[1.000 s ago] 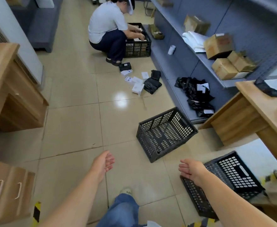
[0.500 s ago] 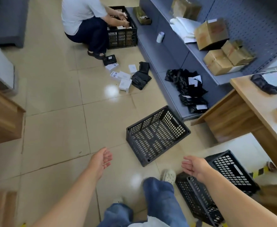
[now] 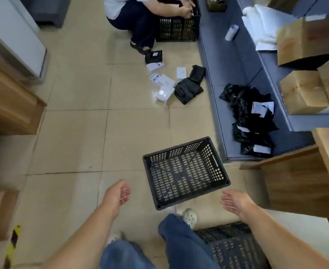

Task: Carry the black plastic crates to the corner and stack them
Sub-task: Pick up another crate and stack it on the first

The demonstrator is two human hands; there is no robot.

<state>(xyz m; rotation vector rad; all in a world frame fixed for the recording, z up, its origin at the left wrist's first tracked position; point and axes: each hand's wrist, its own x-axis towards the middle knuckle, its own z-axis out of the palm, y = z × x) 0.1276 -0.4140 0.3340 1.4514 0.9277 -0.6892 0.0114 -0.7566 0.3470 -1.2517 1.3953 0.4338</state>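
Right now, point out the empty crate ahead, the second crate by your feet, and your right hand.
empty crate (image 3: pixel 181 173): head view, on its slotted floor.
second crate (image 3: pixel 231 247): head view, on its mesh base.
right hand (image 3: pixel 235 202): head view, on the palm.

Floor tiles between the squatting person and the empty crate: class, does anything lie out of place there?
Yes. Small white boxes and black bags lie scattered on the tiles, not shelved or crated.

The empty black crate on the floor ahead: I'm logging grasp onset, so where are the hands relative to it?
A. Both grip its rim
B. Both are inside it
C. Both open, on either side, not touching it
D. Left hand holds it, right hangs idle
C: the left hand and right hand are open with relaxed fingers, flanking the near end of the empty black crate with bare floor between them and it.
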